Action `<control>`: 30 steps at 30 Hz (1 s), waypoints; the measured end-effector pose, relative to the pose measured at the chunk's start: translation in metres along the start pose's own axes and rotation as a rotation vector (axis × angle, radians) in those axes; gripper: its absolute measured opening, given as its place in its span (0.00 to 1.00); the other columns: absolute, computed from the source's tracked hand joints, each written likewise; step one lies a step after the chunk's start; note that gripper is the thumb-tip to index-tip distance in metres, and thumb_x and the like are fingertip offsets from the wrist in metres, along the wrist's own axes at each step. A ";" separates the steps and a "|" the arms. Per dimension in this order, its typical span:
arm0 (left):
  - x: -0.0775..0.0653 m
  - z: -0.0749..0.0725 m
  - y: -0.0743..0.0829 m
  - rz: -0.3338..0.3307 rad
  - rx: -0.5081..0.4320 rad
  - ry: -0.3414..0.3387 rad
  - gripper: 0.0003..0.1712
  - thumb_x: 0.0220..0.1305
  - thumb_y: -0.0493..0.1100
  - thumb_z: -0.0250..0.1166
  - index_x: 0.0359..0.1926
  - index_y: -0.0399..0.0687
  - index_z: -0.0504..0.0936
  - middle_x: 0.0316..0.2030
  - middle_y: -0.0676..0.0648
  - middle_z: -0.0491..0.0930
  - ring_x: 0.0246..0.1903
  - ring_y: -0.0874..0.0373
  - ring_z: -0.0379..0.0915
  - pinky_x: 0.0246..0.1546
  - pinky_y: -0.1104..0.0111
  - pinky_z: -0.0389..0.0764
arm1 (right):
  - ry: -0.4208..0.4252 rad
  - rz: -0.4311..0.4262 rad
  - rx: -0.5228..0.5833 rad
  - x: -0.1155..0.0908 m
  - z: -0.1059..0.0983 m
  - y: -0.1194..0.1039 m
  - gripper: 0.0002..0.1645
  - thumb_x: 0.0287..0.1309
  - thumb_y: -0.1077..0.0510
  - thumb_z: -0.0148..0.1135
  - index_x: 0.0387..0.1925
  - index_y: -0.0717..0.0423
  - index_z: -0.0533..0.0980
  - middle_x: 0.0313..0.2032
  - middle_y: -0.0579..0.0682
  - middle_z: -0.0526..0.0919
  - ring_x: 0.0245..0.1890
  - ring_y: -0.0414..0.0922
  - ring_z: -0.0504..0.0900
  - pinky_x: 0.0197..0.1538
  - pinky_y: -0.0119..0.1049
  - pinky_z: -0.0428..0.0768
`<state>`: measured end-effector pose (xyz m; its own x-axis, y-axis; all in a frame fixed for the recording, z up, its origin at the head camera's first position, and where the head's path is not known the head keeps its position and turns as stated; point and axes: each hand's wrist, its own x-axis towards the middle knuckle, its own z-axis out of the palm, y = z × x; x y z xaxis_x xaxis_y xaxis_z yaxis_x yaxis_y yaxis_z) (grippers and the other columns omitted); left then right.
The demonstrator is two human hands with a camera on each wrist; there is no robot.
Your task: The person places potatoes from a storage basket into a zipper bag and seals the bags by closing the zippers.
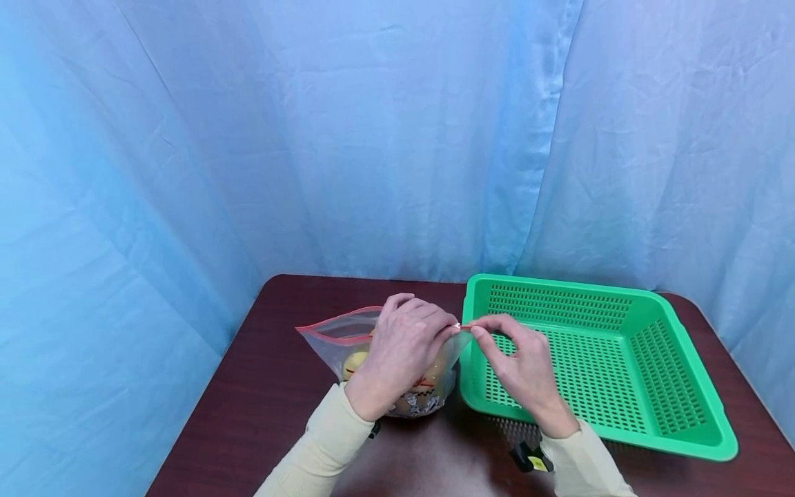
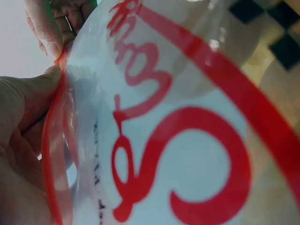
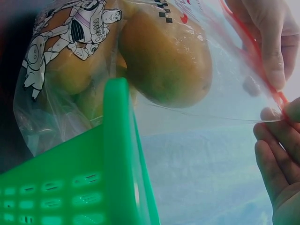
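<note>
A clear zip bag (image 1: 415, 406) with red and black print stands on the table, holding several yellow-orange, mango-like fruits (image 3: 166, 63) tinged with green. Its red zip strip (image 2: 48, 136) runs along the top. My left hand (image 1: 400, 345) reaches over the bag and pinches the strip near its right end. Thumb and forefinger of my right hand (image 1: 524, 366) pinch the strip's right corner, close beside the left fingertips. Left of my hands the bag's mouth gapes, its two red edges apart. In the head view my left hand hides part of the fruit.
A green perforated plastic basket (image 1: 689, 407) sits immediately right of the bag, its rim below my right hand. Both stand on a dark reddish-brown table (image 1: 248, 393). Light blue curtains (image 1: 373, 138) hang behind and at the sides.
</note>
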<state>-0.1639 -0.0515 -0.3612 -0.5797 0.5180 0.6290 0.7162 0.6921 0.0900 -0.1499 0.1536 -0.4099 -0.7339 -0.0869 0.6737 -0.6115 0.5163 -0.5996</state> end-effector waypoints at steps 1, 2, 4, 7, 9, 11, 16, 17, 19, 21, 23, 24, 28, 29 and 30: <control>0.000 0.000 0.000 -0.001 -0.004 0.000 0.03 0.68 0.49 0.72 0.39 0.58 0.90 0.35 0.59 0.88 0.43 0.63 0.82 0.58 0.58 0.74 | 0.001 0.000 0.000 0.000 0.000 0.000 0.09 0.59 0.68 0.73 0.41 0.55 0.86 0.38 0.45 0.90 0.39 0.41 0.88 0.43 0.23 0.80; -0.001 0.000 -0.001 -0.002 -0.007 0.000 0.04 0.69 0.49 0.72 0.39 0.58 0.90 0.35 0.59 0.88 0.43 0.63 0.82 0.58 0.58 0.74 | 0.005 -0.003 -0.001 0.000 0.001 0.001 0.10 0.59 0.68 0.73 0.41 0.55 0.86 0.38 0.46 0.90 0.38 0.41 0.88 0.44 0.22 0.80; -0.001 -0.001 -0.001 -0.004 -0.012 0.000 0.04 0.69 0.49 0.72 0.39 0.58 0.90 0.35 0.59 0.88 0.43 0.62 0.82 0.58 0.58 0.75 | 0.008 -0.004 -0.002 -0.001 0.001 0.001 0.10 0.58 0.69 0.73 0.40 0.55 0.86 0.38 0.45 0.90 0.38 0.41 0.88 0.44 0.21 0.79; -0.001 -0.001 -0.001 -0.006 -0.021 -0.005 0.04 0.69 0.49 0.72 0.39 0.57 0.90 0.35 0.58 0.88 0.42 0.62 0.82 0.57 0.59 0.75 | 0.008 0.001 -0.005 -0.001 0.001 0.002 0.10 0.58 0.69 0.73 0.40 0.55 0.86 0.37 0.45 0.90 0.38 0.41 0.88 0.44 0.20 0.79; -0.001 -0.001 -0.002 -0.007 -0.030 -0.011 0.03 0.68 0.48 0.72 0.39 0.57 0.89 0.35 0.58 0.87 0.41 0.62 0.82 0.55 0.60 0.77 | 0.000 0.012 -0.001 -0.001 0.001 0.001 0.10 0.59 0.69 0.73 0.40 0.55 0.86 0.38 0.45 0.90 0.38 0.41 0.87 0.44 0.20 0.79; -0.001 -0.001 -0.002 -0.008 -0.042 -0.021 0.04 0.68 0.48 0.72 0.40 0.56 0.89 0.35 0.58 0.87 0.40 0.63 0.83 0.53 0.61 0.78 | -0.010 0.026 0.008 -0.001 0.001 0.001 0.10 0.59 0.69 0.73 0.41 0.55 0.85 0.38 0.45 0.89 0.39 0.41 0.87 0.45 0.21 0.79; -0.002 0.001 -0.003 -0.002 -0.063 -0.048 0.07 0.68 0.49 0.72 0.43 0.56 0.89 0.37 0.57 0.87 0.39 0.63 0.83 0.49 0.62 0.80 | -0.040 0.048 0.028 -0.001 0.002 0.001 0.11 0.59 0.67 0.74 0.43 0.55 0.86 0.39 0.42 0.89 0.39 0.40 0.86 0.46 0.21 0.79; -0.002 0.001 -0.003 0.001 -0.060 -0.051 0.07 0.68 0.50 0.72 0.43 0.56 0.89 0.37 0.58 0.87 0.40 0.63 0.83 0.49 0.63 0.80 | -0.043 0.045 0.028 -0.001 0.002 0.001 0.11 0.59 0.67 0.74 0.43 0.54 0.86 0.39 0.42 0.89 0.39 0.40 0.86 0.45 0.21 0.78; -0.003 0.002 -0.003 0.010 -0.056 -0.050 0.07 0.68 0.49 0.72 0.43 0.56 0.90 0.37 0.58 0.87 0.40 0.63 0.83 0.50 0.63 0.79 | -0.042 0.033 0.026 -0.001 0.002 0.001 0.12 0.58 0.68 0.74 0.42 0.54 0.87 0.39 0.42 0.89 0.38 0.39 0.86 0.42 0.22 0.78; -0.002 0.002 -0.003 0.019 -0.046 -0.044 0.05 0.68 0.49 0.73 0.42 0.57 0.90 0.36 0.58 0.87 0.40 0.62 0.82 0.51 0.63 0.79 | -0.037 0.023 0.025 0.000 0.002 0.001 0.13 0.56 0.70 0.74 0.42 0.53 0.87 0.38 0.42 0.89 0.37 0.39 0.86 0.40 0.22 0.78; -0.002 0.001 -0.002 0.024 -0.031 -0.036 0.04 0.67 0.48 0.73 0.41 0.57 0.91 0.36 0.58 0.87 0.41 0.62 0.82 0.52 0.62 0.79 | -0.029 0.020 0.023 0.000 0.002 0.001 0.14 0.55 0.70 0.75 0.41 0.53 0.87 0.38 0.42 0.89 0.36 0.39 0.85 0.40 0.22 0.78; -0.002 0.001 -0.002 0.028 -0.022 -0.034 0.04 0.67 0.48 0.73 0.41 0.58 0.91 0.36 0.58 0.87 0.41 0.62 0.82 0.53 0.62 0.78 | -0.026 0.019 0.023 0.000 0.002 0.000 0.14 0.55 0.70 0.75 0.41 0.52 0.87 0.38 0.42 0.89 0.36 0.39 0.86 0.40 0.22 0.78; -0.003 0.000 -0.001 0.036 0.011 -0.029 0.04 0.68 0.48 0.72 0.41 0.58 0.91 0.36 0.58 0.87 0.42 0.61 0.82 0.54 0.60 0.77 | -0.016 0.017 0.003 -0.001 0.003 0.000 0.13 0.56 0.68 0.75 0.41 0.52 0.87 0.38 0.41 0.89 0.38 0.39 0.86 0.41 0.24 0.80; -0.003 0.000 -0.001 0.037 0.016 -0.028 0.04 0.68 0.48 0.72 0.41 0.58 0.91 0.36 0.58 0.87 0.42 0.61 0.82 0.54 0.60 0.77 | -0.014 0.015 -0.002 -0.001 0.003 0.000 0.13 0.56 0.68 0.75 0.41 0.52 0.87 0.38 0.41 0.89 0.38 0.40 0.86 0.42 0.24 0.80; -0.003 -0.001 -0.001 0.037 0.021 -0.027 0.04 0.69 0.48 0.71 0.40 0.58 0.91 0.36 0.58 0.87 0.42 0.61 0.82 0.54 0.60 0.77 | -0.013 0.011 -0.006 -0.001 0.003 0.000 0.12 0.56 0.68 0.75 0.41 0.53 0.87 0.38 0.42 0.89 0.38 0.40 0.87 0.42 0.24 0.80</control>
<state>-0.1628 -0.0541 -0.3626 -0.5632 0.5565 0.6108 0.7293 0.6823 0.0508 -0.1499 0.1511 -0.4116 -0.7441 -0.0926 0.6616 -0.6021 0.5219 -0.6042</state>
